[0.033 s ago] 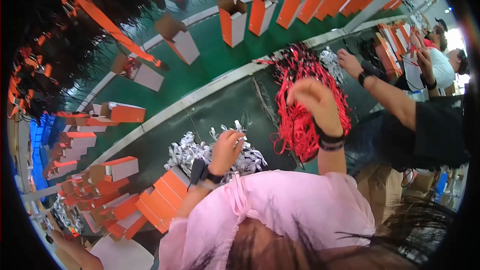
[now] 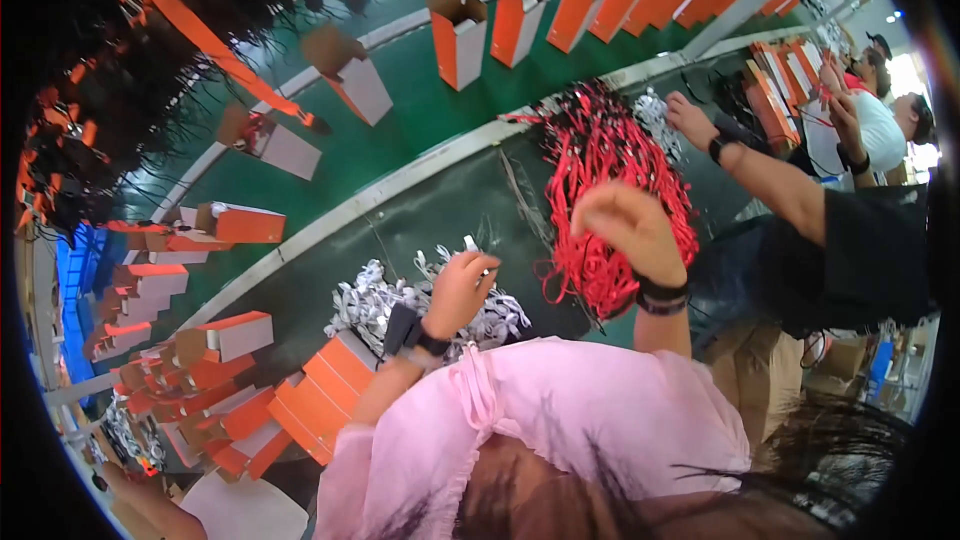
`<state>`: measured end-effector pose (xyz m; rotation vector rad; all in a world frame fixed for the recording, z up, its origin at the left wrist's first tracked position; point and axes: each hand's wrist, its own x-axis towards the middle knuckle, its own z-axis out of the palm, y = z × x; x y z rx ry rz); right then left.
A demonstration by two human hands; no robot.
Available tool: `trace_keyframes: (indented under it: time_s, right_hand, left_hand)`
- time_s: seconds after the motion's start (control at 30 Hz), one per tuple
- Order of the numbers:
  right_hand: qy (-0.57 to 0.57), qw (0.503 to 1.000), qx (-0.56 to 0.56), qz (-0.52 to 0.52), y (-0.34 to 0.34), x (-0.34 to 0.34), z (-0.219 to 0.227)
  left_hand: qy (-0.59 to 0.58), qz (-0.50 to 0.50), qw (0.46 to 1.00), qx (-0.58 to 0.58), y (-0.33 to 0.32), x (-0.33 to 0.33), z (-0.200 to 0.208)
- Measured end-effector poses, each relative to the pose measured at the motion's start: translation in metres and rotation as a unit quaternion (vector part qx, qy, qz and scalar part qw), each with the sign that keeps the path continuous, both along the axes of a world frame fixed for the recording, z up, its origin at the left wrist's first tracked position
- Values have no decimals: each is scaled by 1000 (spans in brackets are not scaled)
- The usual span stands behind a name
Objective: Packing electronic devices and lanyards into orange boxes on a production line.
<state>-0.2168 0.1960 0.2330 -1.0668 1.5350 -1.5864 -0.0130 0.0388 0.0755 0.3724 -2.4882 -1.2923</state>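
Observation:
My left hand point(image 2: 460, 292) is over a pile of bundled white cables point(image 2: 375, 300), fingers bent and pressed together, with a small white piece of cable showing at the fingertips. My right hand point(image 2: 632, 235) hovers above a large heap of red straps with black parts point(image 2: 600, 160). Its fingers are curved and apart from the palm, slightly blurred, and nothing shows in them. Dark bands circle both my wrists, and a dark block-shaped piece point(image 2: 402, 328) sits at the left one.
Orange and white boxes point(image 2: 325, 390) stand beside my left forearm. Open boxes point(image 2: 458, 45) line the green conveyor point(image 2: 420, 125) ahead. A co-worker's hand point(image 2: 690, 122) reaches to another white cable pile point(image 2: 655, 115) at right. Orange straps and black cords point(image 2: 200, 35) hang at upper left.
My right hand has come down slightly, nearer to me. The left hand has shifted a little to the right and up over the white cables.

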Motion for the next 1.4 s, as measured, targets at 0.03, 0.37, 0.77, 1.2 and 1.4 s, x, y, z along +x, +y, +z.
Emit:
trace_keyframes:
  time_s: [0.03,0.37,0.77,1.2,1.4]
  right_hand:
    - [-7,999,49,16,20,13,2]
    - [13,981,192,-31,98,45,-46]
    - [264,961,2,78,-23,92,-104]
    - [146,924,33,352,-134,179,6]
    - [270,929,-11,251,-149,148,-29]
  left_hand:
    - [-6,-50,998,28,4,-18,-6]
    - [-140,-98,984,-54,44,-62,-57]
    - [85,303,940,135,-51,125,45]
    - [43,-137,740,657,2,146,62]
    - [19,269,963,-10,-52,195,2]
